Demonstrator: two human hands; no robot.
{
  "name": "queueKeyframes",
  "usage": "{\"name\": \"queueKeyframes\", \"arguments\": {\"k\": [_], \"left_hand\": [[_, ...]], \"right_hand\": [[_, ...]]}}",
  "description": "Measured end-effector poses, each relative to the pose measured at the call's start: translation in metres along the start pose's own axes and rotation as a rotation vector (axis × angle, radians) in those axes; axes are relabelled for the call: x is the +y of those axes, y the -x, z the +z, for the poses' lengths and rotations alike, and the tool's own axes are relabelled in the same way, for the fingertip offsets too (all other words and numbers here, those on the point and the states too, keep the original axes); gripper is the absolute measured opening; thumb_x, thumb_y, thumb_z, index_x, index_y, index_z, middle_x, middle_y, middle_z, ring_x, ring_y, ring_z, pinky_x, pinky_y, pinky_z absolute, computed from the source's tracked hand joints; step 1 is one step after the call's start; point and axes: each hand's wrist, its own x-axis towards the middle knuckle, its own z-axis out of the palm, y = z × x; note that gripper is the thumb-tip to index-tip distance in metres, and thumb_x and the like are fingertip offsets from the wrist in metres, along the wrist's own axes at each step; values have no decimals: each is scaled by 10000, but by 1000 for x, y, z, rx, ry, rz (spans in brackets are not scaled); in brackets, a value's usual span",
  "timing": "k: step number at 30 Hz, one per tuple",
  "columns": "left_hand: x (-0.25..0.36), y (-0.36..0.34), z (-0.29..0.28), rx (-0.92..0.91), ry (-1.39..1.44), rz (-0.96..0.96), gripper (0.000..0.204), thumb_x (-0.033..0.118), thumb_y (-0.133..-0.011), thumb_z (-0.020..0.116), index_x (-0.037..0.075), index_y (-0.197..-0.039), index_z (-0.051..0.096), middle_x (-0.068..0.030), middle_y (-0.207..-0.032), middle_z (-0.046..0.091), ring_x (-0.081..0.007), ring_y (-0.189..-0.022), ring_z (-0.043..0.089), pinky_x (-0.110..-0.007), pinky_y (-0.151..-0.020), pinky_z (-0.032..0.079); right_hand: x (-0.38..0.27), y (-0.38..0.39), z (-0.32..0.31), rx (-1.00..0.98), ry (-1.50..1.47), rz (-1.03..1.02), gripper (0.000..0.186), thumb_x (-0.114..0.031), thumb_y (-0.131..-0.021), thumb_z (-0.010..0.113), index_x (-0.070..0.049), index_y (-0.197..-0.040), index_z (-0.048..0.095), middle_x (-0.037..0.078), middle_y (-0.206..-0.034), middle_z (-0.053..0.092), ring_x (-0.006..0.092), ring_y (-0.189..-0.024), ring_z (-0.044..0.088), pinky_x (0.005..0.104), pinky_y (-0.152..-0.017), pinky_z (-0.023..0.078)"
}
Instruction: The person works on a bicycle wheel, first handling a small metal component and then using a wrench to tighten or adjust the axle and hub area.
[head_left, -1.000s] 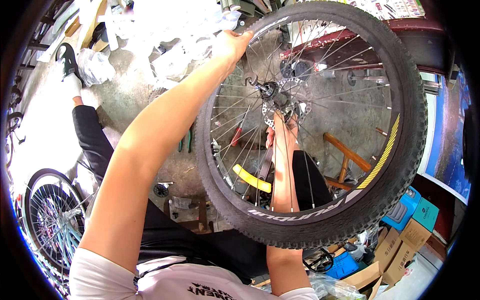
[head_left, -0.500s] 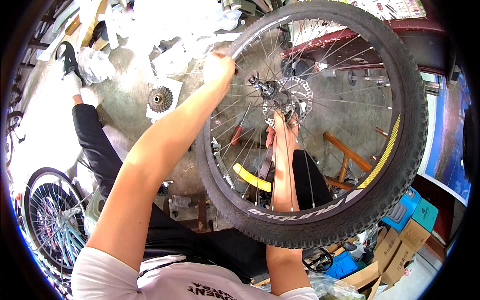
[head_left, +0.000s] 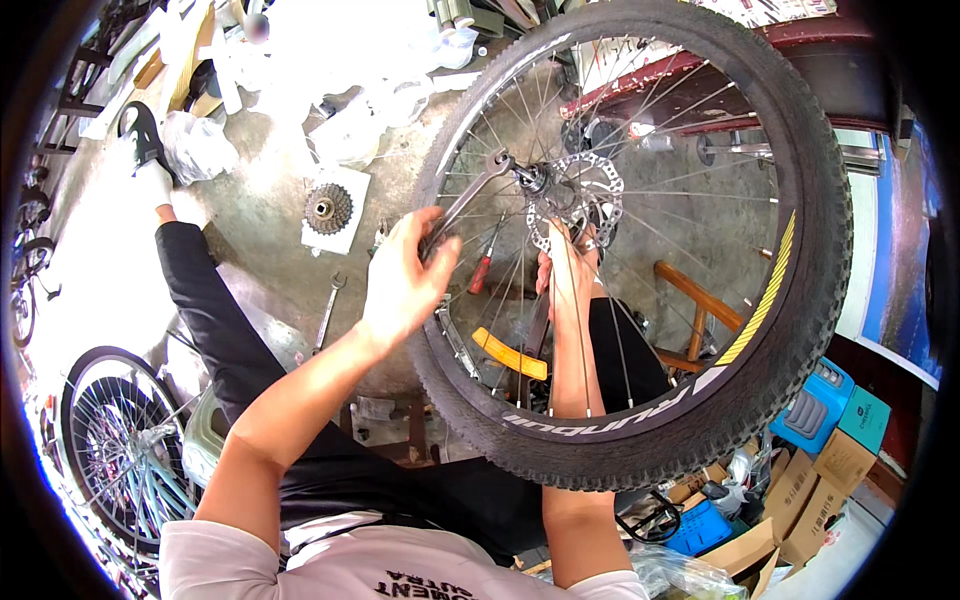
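Note:
A bicycle wheel [head_left: 640, 462] with a knobbly black tyre stands tilted in front of me. My left hand [head_left: 405, 275] is at its left side, thumb and fingers around the lower end of a wrench [head_left: 463, 203]. The wrench's open jaw sits at the axle end of the hub [head_left: 533, 180]. Beside the hub is a silver disc brake rotor [head_left: 603, 190]. Seen through the spokes, my right hand [head_left: 570, 268] is closed just below the rotor, on the wheel's far side. What it grips is mostly hidden; a dark bar [head_left: 537, 325] shows below it.
On the floor lie a cassette [head_left: 328, 208] on white paper, another wrench [head_left: 328, 312] and a red-handled screwdriver [head_left: 481, 272]. A wooden stool frame [head_left: 697, 297] is beyond the spokes. Cardboard boxes [head_left: 785, 495] and a blue case [head_left: 812, 405] crowd the right; another bicycle wheel [head_left: 115, 440] stands left.
My left hand has swung down and toward me from beside the upper rim, and the wrench now shows clearly at the axle. My right hand has stayed by the hub.

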Motion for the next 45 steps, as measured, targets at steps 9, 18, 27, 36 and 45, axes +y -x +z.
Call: {"name": "queueKeyframes", "arguments": {"k": [9, 18, 27, 36, 45], "left_hand": [[77, 8, -21, -27, -85, 505, 438, -27, -817, 701, 43, -1238, 603, -173, -1172, 546, -342, -1014, 607, -389, -806, 542], [134, -138, 13, 14, -55, 930, 337, 362, -923, 701, 66, -1077, 661, -134, -909, 682, -291, -804, 688, -409, -691, 542], [47, -229, 64, -78, -148, 207, 529, 516, -854, 682, 103, -1185, 703, -193, -1067, 737, -344, -1062, 694, -432, -906, 534], [-40, -180, 67, 87, 294, -377, 485, 324, -846, 625, -61, -1137, 674, -188, -1010, 727, -264, -944, 678, -362, -894, 504], [-46, -105, 36, 82, 33, -456, 450, 418, -935, 547, 1, -954, 713, -230, -939, 719, -357, -907, 700, -397, -847, 509]], "right_hand": [[7, 2, 6, 40, -31, -62, 387, -396, -969, 671, -29, -998, 550, 83, -648, 593, 186, -410, 558, 321, -345, 442], [24, -7, -19, -98, -68, -69, 400, -400, -982, 660, -11, -968, 567, 64, -653, 598, 155, -412, 545, 288, -362, 438], [14, 23, 25, 213, 166, -344, 404, -405, -994, 648, -10, -1039, 578, 39, -679, 606, 114, -444, 551, 255, -375, 422], [11, 17, 9, 114, 156, -248, 462, -472, -1002, 586, -13, -1049, 576, 75, -706, 625, 161, -465, 581, 291, -382, 455], [10, 14, 8, 64, 186, -240, 528, -539, -1011, 524, -16, -1059, 574, 110, -733, 643, 208, -486, 612, 326, -389, 488]]}}
